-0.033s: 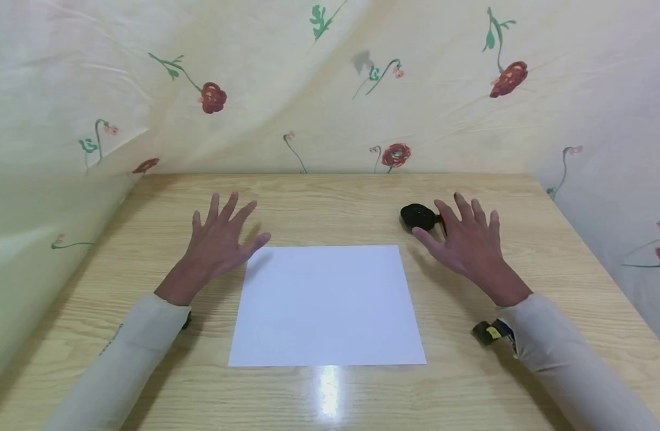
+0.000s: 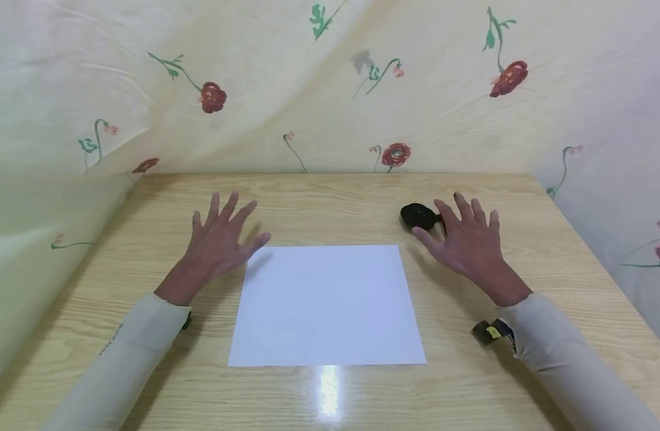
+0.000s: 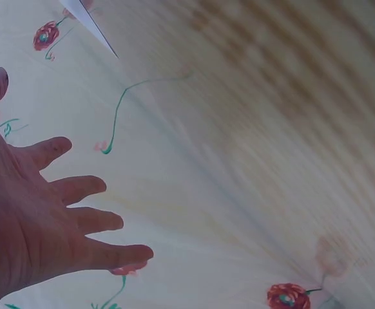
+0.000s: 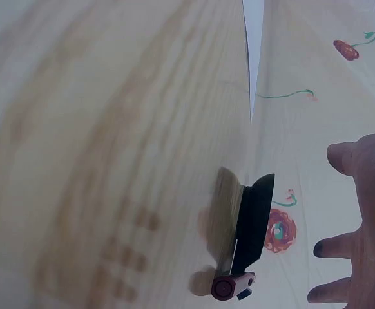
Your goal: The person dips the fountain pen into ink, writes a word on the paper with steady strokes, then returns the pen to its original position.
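A white sheet of paper (image 2: pixel 324 305) lies flat on the wooden table. My left hand (image 2: pixel 217 242) hovers over the table by the sheet's far left corner, fingers spread, thumb over the corner; it holds nothing. On the other side, my right hand (image 2: pixel 467 242) is held with spread fingers above the table, also holding nothing. Beside its thumb and index finger lies a black rounded object (image 2: pixel 418 216), partly covered by the hand. In the right wrist view this black object (image 4: pixel 253 219) has a dark red cylindrical end and sits apart from the fingers; its kind is unclear.
The light wood table (image 2: pixel 330 209) meets a flower-printed cloth (image 2: pixel 287 78) at the back and both sides. Dark wrist gear (image 2: pixel 492 332) shows under the right sleeve. Light glares off the tabletop in front of the sheet.
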{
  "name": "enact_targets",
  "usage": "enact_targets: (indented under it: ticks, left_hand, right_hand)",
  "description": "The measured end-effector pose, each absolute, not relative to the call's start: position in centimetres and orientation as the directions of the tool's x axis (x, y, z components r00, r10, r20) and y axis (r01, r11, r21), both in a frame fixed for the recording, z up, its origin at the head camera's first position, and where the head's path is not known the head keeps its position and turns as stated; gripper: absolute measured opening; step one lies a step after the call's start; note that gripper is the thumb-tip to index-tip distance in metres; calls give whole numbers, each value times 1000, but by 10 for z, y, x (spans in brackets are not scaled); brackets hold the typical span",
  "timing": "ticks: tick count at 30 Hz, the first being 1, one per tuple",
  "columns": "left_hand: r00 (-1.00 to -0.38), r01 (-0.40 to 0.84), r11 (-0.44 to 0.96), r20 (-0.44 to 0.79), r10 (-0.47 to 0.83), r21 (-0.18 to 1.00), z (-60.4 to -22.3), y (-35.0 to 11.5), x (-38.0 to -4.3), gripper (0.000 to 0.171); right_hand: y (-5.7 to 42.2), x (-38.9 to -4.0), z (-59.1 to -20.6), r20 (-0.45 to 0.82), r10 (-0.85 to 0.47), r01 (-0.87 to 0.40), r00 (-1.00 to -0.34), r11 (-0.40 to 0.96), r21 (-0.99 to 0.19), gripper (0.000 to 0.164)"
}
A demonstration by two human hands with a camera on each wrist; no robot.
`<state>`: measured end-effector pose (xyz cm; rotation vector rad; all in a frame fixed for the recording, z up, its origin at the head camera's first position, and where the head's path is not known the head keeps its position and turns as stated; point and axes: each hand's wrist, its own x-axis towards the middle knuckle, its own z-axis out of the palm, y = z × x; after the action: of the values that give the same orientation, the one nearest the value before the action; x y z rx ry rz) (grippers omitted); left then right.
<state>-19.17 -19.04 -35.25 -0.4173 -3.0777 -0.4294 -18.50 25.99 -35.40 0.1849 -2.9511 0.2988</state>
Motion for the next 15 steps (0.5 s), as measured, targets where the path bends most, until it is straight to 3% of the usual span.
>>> enact_targets:
  ticks: [15]
  left_hand:
    - [-959, 276, 921, 10, 284, 274, -352, -189, -186, 84]
  right_hand:
    - [262, -181, -353, 183, -79, -117, -980, 971, -209, 88]
